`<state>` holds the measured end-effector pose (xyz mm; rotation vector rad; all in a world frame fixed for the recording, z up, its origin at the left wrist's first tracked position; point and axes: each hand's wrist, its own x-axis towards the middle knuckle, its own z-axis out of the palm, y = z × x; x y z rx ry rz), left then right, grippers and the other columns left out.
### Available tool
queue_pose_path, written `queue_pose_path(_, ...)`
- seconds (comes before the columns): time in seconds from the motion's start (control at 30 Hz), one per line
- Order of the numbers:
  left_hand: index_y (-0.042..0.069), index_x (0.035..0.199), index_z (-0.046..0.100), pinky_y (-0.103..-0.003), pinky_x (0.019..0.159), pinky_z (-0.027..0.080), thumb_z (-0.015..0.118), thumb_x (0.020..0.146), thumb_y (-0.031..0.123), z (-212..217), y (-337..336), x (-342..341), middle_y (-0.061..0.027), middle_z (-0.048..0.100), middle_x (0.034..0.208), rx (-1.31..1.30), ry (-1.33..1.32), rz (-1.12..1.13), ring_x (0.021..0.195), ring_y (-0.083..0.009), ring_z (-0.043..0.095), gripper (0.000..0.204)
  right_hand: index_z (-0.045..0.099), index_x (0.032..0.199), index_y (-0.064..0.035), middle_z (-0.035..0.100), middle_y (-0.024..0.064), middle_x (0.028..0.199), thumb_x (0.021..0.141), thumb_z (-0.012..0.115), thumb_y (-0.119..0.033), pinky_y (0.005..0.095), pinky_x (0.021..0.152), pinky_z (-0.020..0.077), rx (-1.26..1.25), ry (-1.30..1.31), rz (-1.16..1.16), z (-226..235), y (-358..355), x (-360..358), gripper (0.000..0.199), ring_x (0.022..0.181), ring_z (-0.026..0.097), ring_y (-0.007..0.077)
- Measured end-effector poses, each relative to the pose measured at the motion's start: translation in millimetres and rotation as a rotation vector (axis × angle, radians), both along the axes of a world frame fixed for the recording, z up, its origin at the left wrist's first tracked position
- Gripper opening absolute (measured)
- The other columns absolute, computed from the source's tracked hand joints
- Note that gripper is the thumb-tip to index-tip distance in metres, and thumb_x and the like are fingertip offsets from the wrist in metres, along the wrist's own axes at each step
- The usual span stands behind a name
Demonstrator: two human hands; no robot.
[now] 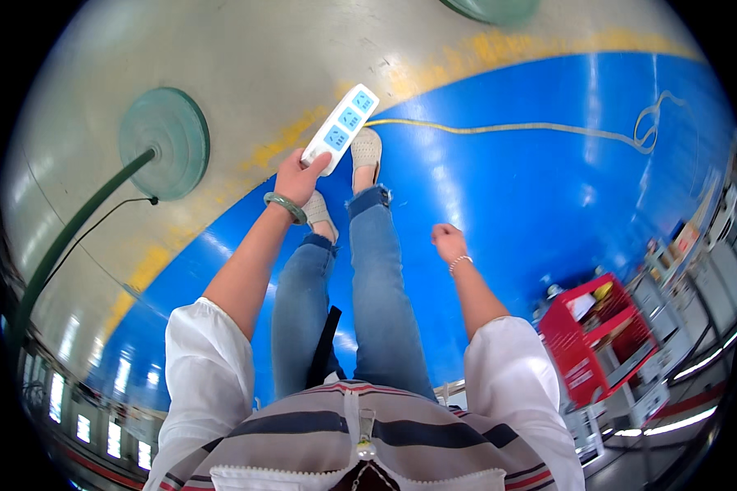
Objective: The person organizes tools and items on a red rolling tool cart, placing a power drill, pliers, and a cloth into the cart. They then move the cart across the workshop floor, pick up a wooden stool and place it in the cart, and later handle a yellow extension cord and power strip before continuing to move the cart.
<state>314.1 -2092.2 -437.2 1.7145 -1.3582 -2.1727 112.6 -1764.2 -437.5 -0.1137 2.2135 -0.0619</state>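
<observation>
My left hand [296, 178], with a green bangle at the wrist, grips the near end of a white power strip [341, 129]. Blue socket panels face up along the strip, which is held out tilted above my shoes. A pale yellow cord [499, 128] comes out from behind the strip's right side and runs along the floor to a loose loop; where it joins is hidden. Off to the right, my right hand [448, 242] hangs over the blue floor with its fingers curled in and no object showing in them. A beaded bracelet circles that wrist.
On the left stands a round green base [164, 143] with a curved green pole [82, 213] and a black cable. Another green base [491, 8] shows at the top edge. A red bin [585, 340] with assorted items stands at lower right. Yellow paint borders the blue floor [516, 196].
</observation>
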Motion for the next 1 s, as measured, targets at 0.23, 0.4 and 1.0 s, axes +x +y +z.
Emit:
queue_pose_path(0.23, -0.002, 0.107, 0.058, -0.024, 0.073, 0.043, 0.064, 0.086, 0.027, 110, 70, -45, -0.007, 0.064, 0.094, 0.278, 0.155, -0.041, 0.08, -0.0104, 0.056, 0.036, 0.067, 0.093, -0.0049, 0.068, 0.0076, 0.087, 0.085, 0.056, -0.027, 0.0318, 0.07, 0.05, -0.175, -0.042, -0.561, 70, 73, 70, 0.026, 0.079, 0.064, 0.0175)
queue_pose_path(0.4, 0.0, 0.126, 0.045, -0.029, 0.086, 0.045, 0.048, 0.094, 0.033, 218, 122, -92, -0.0136, 0.059, 0.113, 0.588, 0.293, -0.122, 0.104, -0.0187, 0.058, 0.046, 0.059, 0.11, -0.0086, 0.067, 0.0095, 0.09, 0.085, 0.058, -0.026, 0.034, 0.071, 0.0508, -0.373, -0.021, -0.307, 114, 39, 100, 0.031, 0.079, 0.065, 0.0215)
queue_pose_path(1.0, 0.013, 0.124, 0.049, -0.051, 0.096, 0.038, 0.034, 0.096, 0.046, 660, 267, -205, -0.0074, 0.056, 0.114, 0.681, 0.813, -0.526, 0.12, -0.0244, 0.045, 0.046, 0.052, 0.116, -0.0006, 0.063, 0.0072, 0.102, 0.088, 0.04, -0.06, 0.0371, 0.086, 0.0422, -1.798, -0.905, -1.908, 331, 125, -102, 0.066, 0.096, 0.058, 0.0214)
